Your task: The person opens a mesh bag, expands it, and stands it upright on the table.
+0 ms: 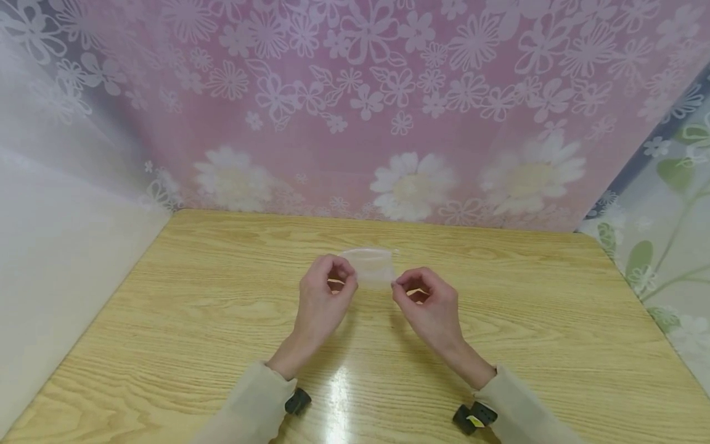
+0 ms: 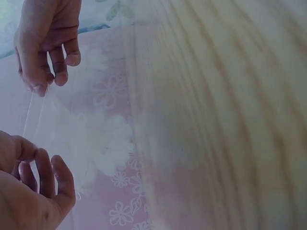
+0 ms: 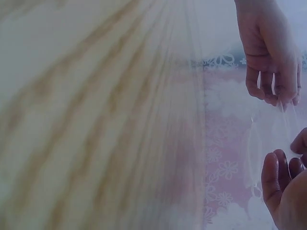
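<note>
A small clear plastic bag [image 1: 374, 264] is stretched between the two hands above the table. My left hand [image 1: 324, 296] pinches its near left corner between thumb and forefinger. At the opposite near corner, my right hand [image 1: 431, 303] pinches the film the same way. Seen from the left wrist, the bag [image 2: 57, 122] spreads away from the fingers, and its held edge runs straight from one hand to the other. The right wrist view shows the bag [image 3: 256, 151] hanging thin and see-through, with nothing visible inside it.
The wood-grain table [image 1: 194, 320] reaches back to a pink flowered curtain [image 1: 310, 123]. White cloth [image 1: 66, 246] hangs along the left side, and leaf-patterned cloth [image 1: 665, 246] along the right. Dark wrist devices [image 1: 474, 417] sit at the cuffs of the light sleeves.
</note>
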Demonstrator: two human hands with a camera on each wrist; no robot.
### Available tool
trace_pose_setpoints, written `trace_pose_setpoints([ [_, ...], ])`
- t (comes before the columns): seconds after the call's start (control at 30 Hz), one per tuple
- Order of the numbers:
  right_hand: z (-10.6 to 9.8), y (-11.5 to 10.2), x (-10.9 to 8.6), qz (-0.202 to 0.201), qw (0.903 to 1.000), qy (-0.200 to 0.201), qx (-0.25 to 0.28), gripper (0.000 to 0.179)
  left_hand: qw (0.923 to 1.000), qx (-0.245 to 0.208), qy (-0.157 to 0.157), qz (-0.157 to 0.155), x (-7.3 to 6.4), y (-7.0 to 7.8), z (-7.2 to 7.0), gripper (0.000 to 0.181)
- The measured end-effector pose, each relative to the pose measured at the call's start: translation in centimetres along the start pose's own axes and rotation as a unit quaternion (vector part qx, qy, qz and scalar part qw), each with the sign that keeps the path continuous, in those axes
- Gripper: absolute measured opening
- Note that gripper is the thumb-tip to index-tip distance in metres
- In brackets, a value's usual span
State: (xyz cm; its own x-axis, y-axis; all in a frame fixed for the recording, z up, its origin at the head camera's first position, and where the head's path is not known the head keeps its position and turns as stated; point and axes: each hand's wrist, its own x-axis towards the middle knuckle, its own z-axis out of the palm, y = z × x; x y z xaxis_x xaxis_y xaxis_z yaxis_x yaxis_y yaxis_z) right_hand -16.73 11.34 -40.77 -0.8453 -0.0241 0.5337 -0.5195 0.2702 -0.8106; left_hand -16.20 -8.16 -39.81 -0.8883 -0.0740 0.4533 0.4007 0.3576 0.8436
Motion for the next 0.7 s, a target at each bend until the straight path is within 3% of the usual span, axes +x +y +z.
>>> trace_pose_setpoints([
  [0.27, -0.24, 0.18, 0.12, 0.004, 0.9996, -0.004, -0.029, 0.016, 0.9985, -0.031, -0.043, 0.016, -0.06, -0.33, 0.01, 0.012],
  [0.37, -0.23, 0.17, 0.19, -0.003, 0.9995, -0.002, -0.031, 0.013, 0.9983, -0.040, -0.043, 0.003, -0.10, -0.22, 0.16, 0.014],
  [0.5, -0.02, 0.25, 0.30, -0.010, 0.9997, 0.016, -0.014, 0.011, 0.9965, -0.048, -0.032, -0.060, -0.12, 0.19, 0.32, 0.021],
  [0.7, 0.14, 0.11, 0.46, 0.008, 0.9995, 0.031, -0.005, 0.007, 0.9839, -0.053, -0.044, -0.165, -0.08, 0.48, 0.48, 0.024],
])
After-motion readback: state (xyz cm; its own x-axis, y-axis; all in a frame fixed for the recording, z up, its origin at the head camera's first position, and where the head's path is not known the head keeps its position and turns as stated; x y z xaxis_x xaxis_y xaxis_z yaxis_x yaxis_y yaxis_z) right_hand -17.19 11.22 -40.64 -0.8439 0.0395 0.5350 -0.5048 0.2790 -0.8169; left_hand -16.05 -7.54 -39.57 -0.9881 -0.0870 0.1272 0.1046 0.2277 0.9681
